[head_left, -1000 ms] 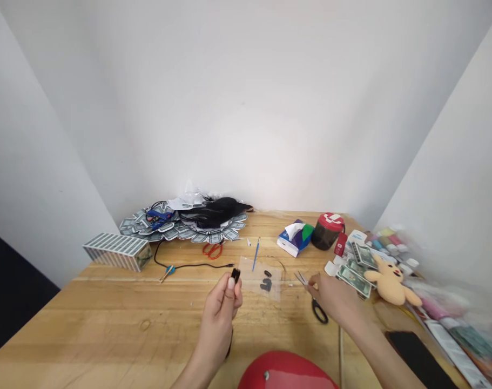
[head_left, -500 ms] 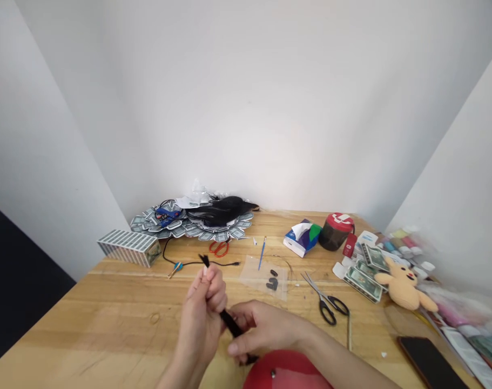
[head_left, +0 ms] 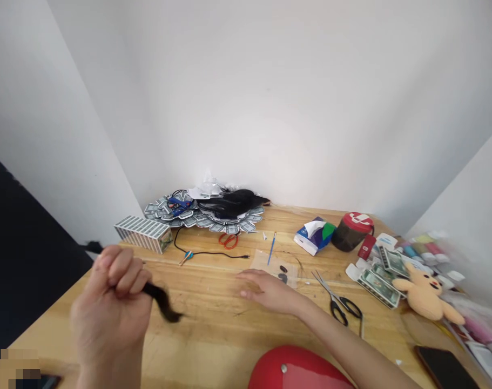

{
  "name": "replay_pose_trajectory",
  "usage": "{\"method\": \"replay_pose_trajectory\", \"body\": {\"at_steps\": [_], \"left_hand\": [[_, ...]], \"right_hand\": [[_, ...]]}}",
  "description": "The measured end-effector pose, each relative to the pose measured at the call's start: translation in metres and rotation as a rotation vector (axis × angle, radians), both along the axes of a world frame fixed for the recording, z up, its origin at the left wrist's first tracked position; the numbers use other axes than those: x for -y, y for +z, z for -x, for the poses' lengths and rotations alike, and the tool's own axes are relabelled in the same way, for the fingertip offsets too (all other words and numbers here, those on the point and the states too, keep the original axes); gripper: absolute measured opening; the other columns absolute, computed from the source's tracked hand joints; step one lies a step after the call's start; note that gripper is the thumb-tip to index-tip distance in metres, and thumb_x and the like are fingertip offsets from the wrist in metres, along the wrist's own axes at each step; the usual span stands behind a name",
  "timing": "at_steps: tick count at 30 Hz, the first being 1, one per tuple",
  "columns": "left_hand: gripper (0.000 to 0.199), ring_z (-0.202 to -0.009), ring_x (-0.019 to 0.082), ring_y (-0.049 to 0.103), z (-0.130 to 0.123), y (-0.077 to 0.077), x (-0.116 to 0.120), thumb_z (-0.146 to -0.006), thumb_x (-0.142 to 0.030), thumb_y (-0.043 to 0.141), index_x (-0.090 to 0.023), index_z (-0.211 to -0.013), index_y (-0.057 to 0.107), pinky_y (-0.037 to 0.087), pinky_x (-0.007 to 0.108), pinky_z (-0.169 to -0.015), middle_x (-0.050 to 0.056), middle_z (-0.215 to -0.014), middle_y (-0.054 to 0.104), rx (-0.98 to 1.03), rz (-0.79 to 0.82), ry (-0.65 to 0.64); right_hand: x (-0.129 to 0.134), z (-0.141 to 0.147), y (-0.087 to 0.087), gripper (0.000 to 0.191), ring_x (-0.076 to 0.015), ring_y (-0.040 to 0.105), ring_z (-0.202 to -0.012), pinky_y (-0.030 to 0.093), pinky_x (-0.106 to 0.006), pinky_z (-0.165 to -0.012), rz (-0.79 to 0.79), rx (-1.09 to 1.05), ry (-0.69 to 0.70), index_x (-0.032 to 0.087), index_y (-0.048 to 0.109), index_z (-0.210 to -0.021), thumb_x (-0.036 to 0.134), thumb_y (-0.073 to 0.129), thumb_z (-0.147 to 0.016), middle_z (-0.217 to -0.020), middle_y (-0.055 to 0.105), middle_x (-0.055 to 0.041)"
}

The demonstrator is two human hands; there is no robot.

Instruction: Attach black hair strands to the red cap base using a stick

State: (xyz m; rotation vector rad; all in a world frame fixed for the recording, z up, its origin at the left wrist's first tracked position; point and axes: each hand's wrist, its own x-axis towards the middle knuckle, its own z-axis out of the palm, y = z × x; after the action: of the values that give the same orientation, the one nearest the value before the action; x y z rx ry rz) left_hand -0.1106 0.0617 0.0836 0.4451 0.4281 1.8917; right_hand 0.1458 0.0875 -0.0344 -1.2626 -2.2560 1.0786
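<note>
My left hand (head_left: 113,289) is raised at the left of the view, its fingers wrapped round a lock of black hair (head_left: 161,300). One end of the lock pokes out above the thumb; the other hangs curved below the little finger. Over the middle of the table is my right hand (head_left: 265,290), fingers stretched out and nothing in them. It is nearest to a clear plastic bag (head_left: 262,259) with small dark pieces (head_left: 283,268) on it. A red rounded object (head_left: 278,363) with a metal stud sits at the near edge.
Black hair (head_left: 229,203) lies at the back on printed-note fans. Scissors (head_left: 338,302), a tissue pack (head_left: 310,243), a red-lidded container (head_left: 353,232), a plush toy (head_left: 424,297) and a phone (head_left: 444,364) are on the right. A boxy stack (head_left: 144,233) stands left.
My left hand has lifted and moved left with the lock of hair. My right hand has let go of it and opened. The view has shifted slightly left.
</note>
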Motion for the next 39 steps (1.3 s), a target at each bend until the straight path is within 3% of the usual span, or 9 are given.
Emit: {"method": "replay_pose_trajectory", "body": {"at_steps": [4,8,13,18,21,26,33,36,39], "left_hand": [[0.031,-0.035,0.005,0.021,0.011,0.010,0.006,-0.090,-0.003,0.033,-0.016,-0.064,0.043,0.023,0.016,-0.031,-0.008,-0.049,0.030,-0.039,-0.012,0.101],[0.035,-0.034,0.005,0.020,0.013,0.016,0.006,-0.091,-0.002,0.029,-0.016,-0.062,0.042,0.023,0.016,-0.030,-0.007,-0.048,0.029,-0.042,0.024,0.123],[0.038,-0.034,0.005,0.020,0.019,0.016,0.006,-0.094,-0.005,0.024,-0.017,-0.064,0.043,0.024,0.016,-0.029,-0.008,-0.048,0.031,-0.020,-0.008,0.112],[0.030,-0.034,0.005,0.021,0.030,0.012,0.004,-0.088,-0.004,0.029,-0.017,-0.065,0.043,0.024,0.016,-0.030,-0.008,-0.048,0.033,-0.037,-0.051,0.102],[0.028,-0.034,0.005,0.022,0.032,0.011,0.004,-0.085,-0.004,0.030,-0.018,-0.065,0.044,0.025,0.017,-0.030,-0.008,-0.049,0.034,-0.035,-0.077,0.088],[0.036,-0.034,0.005,0.020,0.028,0.012,0.005,-0.091,-0.004,0.024,-0.017,-0.064,0.044,0.024,0.016,-0.030,-0.008,-0.049,0.029,-0.053,-0.073,0.106],[0.041,-0.034,0.006,0.014,0.009,0.016,0.002,-0.095,-0.006,0.019,-0.017,-0.062,0.042,0.022,0.015,-0.028,-0.008,-0.052,0.017,-0.084,0.004,0.126],[0.036,-0.036,0.006,0.015,0.003,0.013,0.001,-0.094,-0.005,0.025,-0.016,-0.064,0.042,0.021,0.016,-0.029,-0.008,-0.054,0.016,-0.069,0.002,0.077],[0.029,-0.037,0.006,0.015,0.001,0.005,-0.004,-0.091,-0.005,0.035,-0.016,-0.065,0.043,0.020,0.017,-0.030,-0.008,-0.055,0.018,-0.084,-0.021,0.033]], "right_hand": [[-0.009,0.011,-0.015,0.038,-0.0325,0.042,-0.131,0.030,-0.061,-0.105,-0.171,0.217,0.127,0.021,0.055,-0.127,0.027,0.061,-0.091,-0.143,0.046,-0.0089],[-0.012,0.004,-0.026,0.038,-0.0326,0.043,-0.130,0.033,-0.061,-0.104,-0.219,0.361,0.219,0.021,0.055,-0.127,0.026,0.062,-0.090,-0.144,0.045,-0.0089],[-0.002,-0.050,-0.027,0.038,-0.0309,0.047,-0.127,0.039,-0.058,-0.102,-0.272,0.478,0.166,0.023,0.052,-0.130,0.024,0.059,-0.093,-0.144,0.046,-0.0092],[0.005,-0.123,-0.025,0.034,-0.0297,0.050,-0.124,0.039,-0.057,-0.101,-0.337,0.655,-0.020,0.021,0.055,-0.127,0.025,0.059,-0.093,-0.139,0.051,-0.0092],[0.003,-0.141,-0.021,0.029,-0.0284,0.054,-0.120,0.042,-0.055,-0.099,-0.357,0.729,-0.095,0.019,0.059,-0.120,0.025,0.060,-0.092,-0.132,0.056,-0.0088],[0.000,-0.101,-0.011,0.029,-0.0291,0.049,-0.124,0.036,-0.057,-0.103,-0.417,0.698,-0.102,0.021,0.059,-0.121,0.025,0.059,-0.093,-0.136,0.054,-0.0084],[0.010,0.003,0.003,0.041,-0.0332,0.033,-0.137,0.019,-0.065,-0.109,-0.459,0.454,0.221,0.025,0.052,-0.132,0.021,0.059,-0.092,-0.143,0.047,-0.0076],[0.009,0.030,-0.002,0.040,-0.0319,0.040,-0.133,0.025,-0.062,-0.109,-0.424,0.370,0.355,0.024,0.052,-0.132,0.021,0.058,-0.093,-0.143,0.049,-0.0074],[0.007,0.033,-0.010,0.033,-0.0303,0.048,-0.127,0.035,-0.058,-0.104,-0.349,0.345,0.409,0.021,0.058,-0.125,0.021,0.060,-0.091,-0.138,0.053,-0.0084]]}}
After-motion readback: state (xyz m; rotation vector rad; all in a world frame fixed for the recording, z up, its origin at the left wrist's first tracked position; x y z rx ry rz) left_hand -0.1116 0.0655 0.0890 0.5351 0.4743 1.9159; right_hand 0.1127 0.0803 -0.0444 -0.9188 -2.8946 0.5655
